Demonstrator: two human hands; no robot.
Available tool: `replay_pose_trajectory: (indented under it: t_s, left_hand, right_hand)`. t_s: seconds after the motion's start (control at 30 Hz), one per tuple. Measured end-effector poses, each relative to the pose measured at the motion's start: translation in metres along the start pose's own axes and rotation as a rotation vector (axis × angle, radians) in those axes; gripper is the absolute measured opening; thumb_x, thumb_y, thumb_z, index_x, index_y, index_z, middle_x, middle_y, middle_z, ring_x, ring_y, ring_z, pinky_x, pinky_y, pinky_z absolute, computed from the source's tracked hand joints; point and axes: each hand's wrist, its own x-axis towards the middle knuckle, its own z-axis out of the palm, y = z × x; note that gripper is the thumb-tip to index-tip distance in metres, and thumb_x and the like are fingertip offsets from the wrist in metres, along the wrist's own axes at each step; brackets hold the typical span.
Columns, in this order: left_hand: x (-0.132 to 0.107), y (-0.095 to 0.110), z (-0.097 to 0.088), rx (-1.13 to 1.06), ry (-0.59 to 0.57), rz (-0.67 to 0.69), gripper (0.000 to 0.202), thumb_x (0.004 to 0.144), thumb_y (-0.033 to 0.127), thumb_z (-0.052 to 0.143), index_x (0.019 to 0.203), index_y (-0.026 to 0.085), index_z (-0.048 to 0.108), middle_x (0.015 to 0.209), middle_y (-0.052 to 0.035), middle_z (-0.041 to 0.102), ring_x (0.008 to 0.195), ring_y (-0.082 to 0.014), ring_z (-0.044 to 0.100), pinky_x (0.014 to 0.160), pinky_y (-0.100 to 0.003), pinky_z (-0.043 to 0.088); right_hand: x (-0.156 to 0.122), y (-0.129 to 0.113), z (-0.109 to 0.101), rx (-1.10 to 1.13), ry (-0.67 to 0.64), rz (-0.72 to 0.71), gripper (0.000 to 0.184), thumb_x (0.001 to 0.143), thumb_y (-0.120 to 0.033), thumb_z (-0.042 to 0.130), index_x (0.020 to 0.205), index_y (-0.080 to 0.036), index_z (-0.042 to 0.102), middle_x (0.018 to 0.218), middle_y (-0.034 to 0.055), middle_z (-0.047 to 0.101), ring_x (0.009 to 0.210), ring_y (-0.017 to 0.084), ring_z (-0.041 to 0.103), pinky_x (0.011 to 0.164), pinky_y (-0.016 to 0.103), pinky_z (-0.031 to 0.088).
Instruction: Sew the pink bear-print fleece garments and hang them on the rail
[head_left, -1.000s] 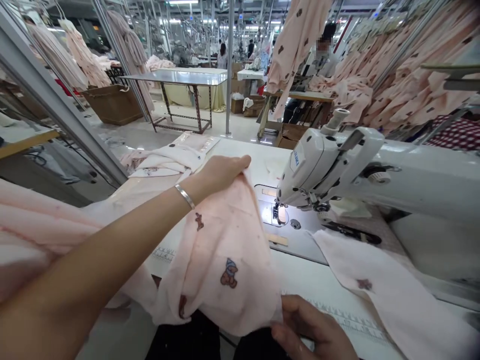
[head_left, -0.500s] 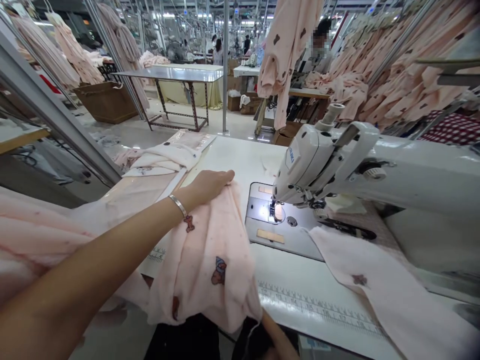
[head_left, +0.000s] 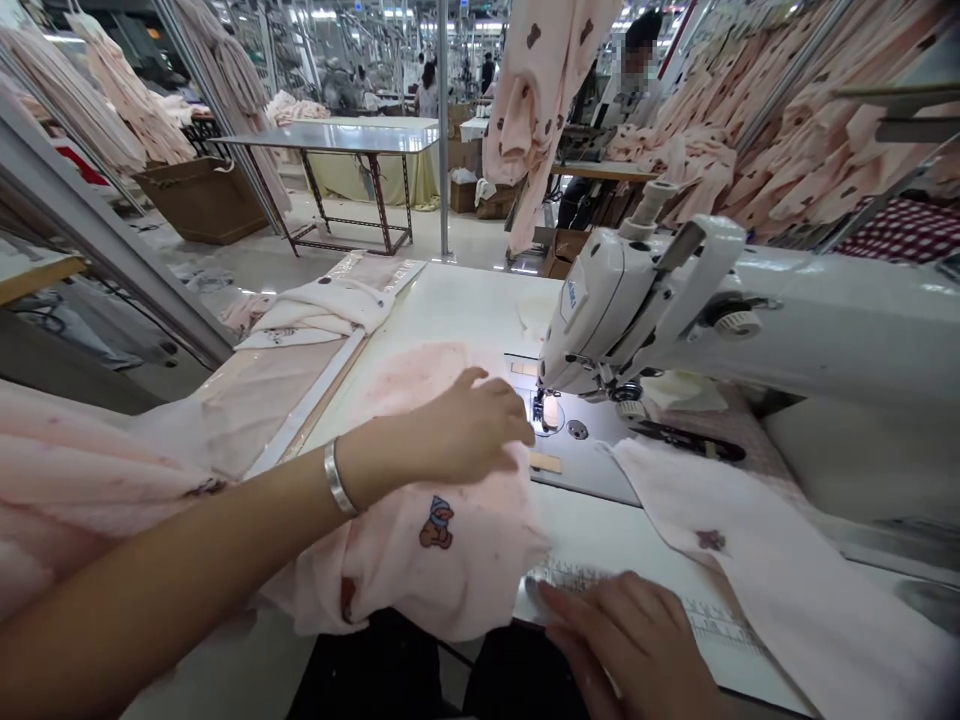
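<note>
head view: pale pink printed cloth (head_left: 442, 560), soft, light and limp, likely best taken at a loose edge, lying on the white sewing table (head_left: 457, 305) just before the presser foot (head_left: 544, 412). left hand (head_left: 469, 430) on top, fingers loosely spread, pressing, not pinching. right hand (head_left: 622, 640) beside lower edge, fingers flat, apparently holding nothing.

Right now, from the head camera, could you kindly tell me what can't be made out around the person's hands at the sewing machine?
Head view only:
- Fabric under the left hand: the pink printed fabric is hidden there by that hand.
- Part of the ruler scale: covered by the right hand.
- Right forearm: cut off by the lower edge.
- Needle tip at the presser foot: too small to make out.
</note>
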Motion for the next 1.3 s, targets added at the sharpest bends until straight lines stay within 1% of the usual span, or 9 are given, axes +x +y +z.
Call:
replay_pose_trajectory:
  t_s: [0.13,0.33,0.53,0.67,0.9,0.97,1.03,1.13,1.3]
  left_hand:
    - [-0.005,0.013,0.01,-0.071,-0.069,0.129,0.009,0.089,0.026,0.057,0.084,0.021,0.062,0.083,0.0,0.061,0.089,-0.0171,0.055,0.099,-0.041,0.03]
    - [0.004,0.005,0.026,0.027,0.018,0.019,0.011,0.091,0.018,0.048,0.082,0.017,0.054,0.078,-0.0014,0.058,0.07,-0.0154,0.05,0.064,-0.029,0.036]
    - [0.002,0.002,0.06,0.165,0.112,0.023,0.007,0.089,0.014,0.048,0.085,0.016,0.053,0.087,-0.0044,0.055,0.078,-0.0179,0.046,0.068,-0.031,0.035]
    - [-0.001,0.001,0.064,0.154,0.14,0.022,0.008,0.092,0.016,0.048,0.086,0.016,0.054,0.089,-0.0042,0.055,0.08,-0.018,0.045,0.072,-0.031,0.036]
    - [-0.006,0.002,0.061,0.061,0.169,0.081,0.012,0.093,0.016,0.045,0.088,0.016,0.056,0.088,-0.0041,0.056,0.08,-0.0178,0.045,0.076,-0.031,0.037]
    - [-0.006,0.003,0.061,0.048,0.18,0.082,0.016,0.095,0.018,0.042,0.088,0.016,0.056,0.088,-0.0043,0.056,0.079,-0.0178,0.044,0.075,-0.031,0.036]
    - [-0.007,0.003,0.063,0.04,0.184,0.077,0.018,0.096,0.02,0.041,0.089,0.015,0.057,0.088,-0.0046,0.057,0.079,-0.0179,0.045,0.075,-0.031,0.036]
    - [-0.006,0.003,0.064,0.037,0.179,0.06,0.017,0.095,0.021,0.043,0.09,0.016,0.058,0.089,-0.0047,0.057,0.081,-0.0177,0.046,0.077,-0.031,0.036]
    - [-0.003,-0.002,0.054,-0.057,0.098,0.009,0.014,0.095,0.023,0.047,0.097,0.017,0.059,0.094,-0.0033,0.061,0.087,-0.0162,0.051,0.084,-0.031,0.033]
  right_hand:
    - [0.014,0.001,0.003,0.011,0.013,0.1,0.018,0.089,-0.021,0.05,0.103,-0.023,0.061,0.071,-0.0006,0.057,0.066,0.015,0.049,0.064,0.03,0.03]
    - [0.014,-0.006,0.005,0.071,-0.015,0.074,0.014,0.089,-0.02,0.053,0.099,-0.022,0.061,0.072,-0.0026,0.059,0.067,0.014,0.049,0.071,0.03,0.028]
    - [0.014,-0.016,0.025,0.098,0.013,0.207,0.021,0.085,-0.042,0.061,0.088,-0.021,0.057,0.073,-0.0032,0.06,0.069,0.016,0.051,0.07,0.031,0.025]
    - [0.027,-0.026,0.034,0.166,0.07,0.252,0.019,0.09,-0.026,0.052,0.072,-0.02,0.049,0.068,-0.0019,0.054,0.065,0.015,0.047,0.067,0.032,0.025]
    - [0.026,-0.045,0.008,0.963,0.071,0.623,0.016,0.097,-0.036,0.038,0.084,-0.025,0.037,0.061,-0.0065,0.044,0.051,0.01,0.043,0.047,0.019,0.036]
    - [0.025,-0.039,-0.001,0.921,0.062,0.482,0.009,0.095,-0.028,0.041,0.103,-0.028,0.04,0.072,-0.0035,0.058,0.061,0.011,0.056,0.056,0.022,0.045]
    - [0.026,-0.026,-0.007,0.639,-0.011,0.165,0.03,0.09,-0.013,0.04,0.116,-0.028,0.043,0.085,-0.0004,0.066,0.077,0.013,0.063,0.073,0.027,0.048]
    - [0.028,-0.003,-0.007,0.202,-0.001,-0.188,0.032,0.083,-0.001,0.041,0.101,-0.023,0.056,0.086,-0.0002,0.07,0.093,0.014,0.064,0.087,0.031,0.042]
    - [0.024,0.013,0.004,0.059,0.044,-0.184,0.024,0.087,-0.004,0.041,0.087,-0.02,0.059,0.089,0.0014,0.071,0.105,0.016,0.059,0.09,0.033,0.037]
